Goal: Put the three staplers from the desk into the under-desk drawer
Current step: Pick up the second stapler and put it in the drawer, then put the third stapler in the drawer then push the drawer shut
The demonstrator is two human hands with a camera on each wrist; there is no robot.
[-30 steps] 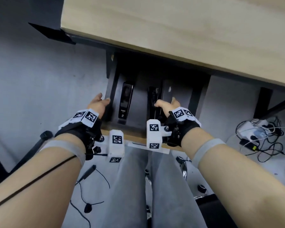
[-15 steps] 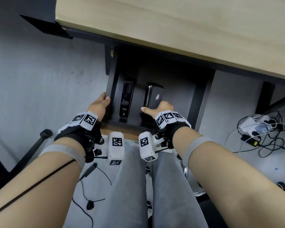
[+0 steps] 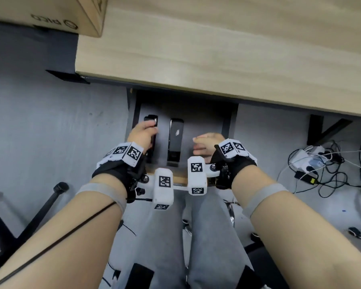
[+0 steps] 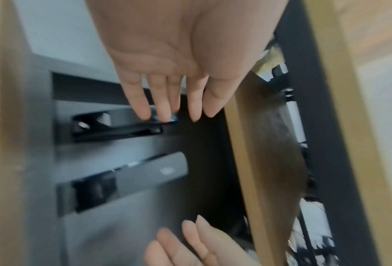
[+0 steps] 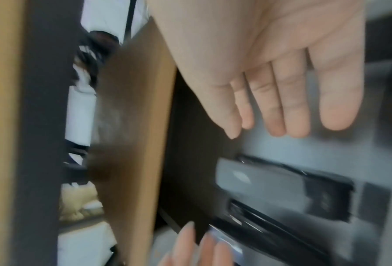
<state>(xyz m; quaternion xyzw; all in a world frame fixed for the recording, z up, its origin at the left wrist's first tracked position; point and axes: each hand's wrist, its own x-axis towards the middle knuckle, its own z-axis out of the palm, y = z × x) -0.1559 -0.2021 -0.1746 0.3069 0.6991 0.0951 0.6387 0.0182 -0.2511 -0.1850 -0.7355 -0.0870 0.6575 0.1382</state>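
Observation:
The under-desk drawer [image 3: 204, 122] stands pulled out, and only two staplers show in it. A glossy black stapler [image 3: 151, 122] lies at the left, and a grey-topped stapler [image 3: 175, 140] lies beside it, in the middle. My left hand [image 3: 143, 132] lies over the black stapler [image 4: 113, 124], its straight fingertips [image 4: 144, 113] touching the top. My right hand [image 3: 204, 142] hovers empty over the bare right part of the drawer floor, fingers [image 5: 281, 117] straight, clear of the grey stapler [image 5: 281, 189].
The light wooden desk top [image 3: 217, 49] overhangs the back of the drawer, with a cardboard box [image 3: 71, 13] at its left corner. A power strip and tangled cables [image 3: 313, 163] lie on the floor at the right. A chair base [image 3: 46, 205] is at the left.
My right hand let go of the grey stapler and drew off to the right. My left hand moved from the drawer's left wall onto the black stapler. The head view tilted up.

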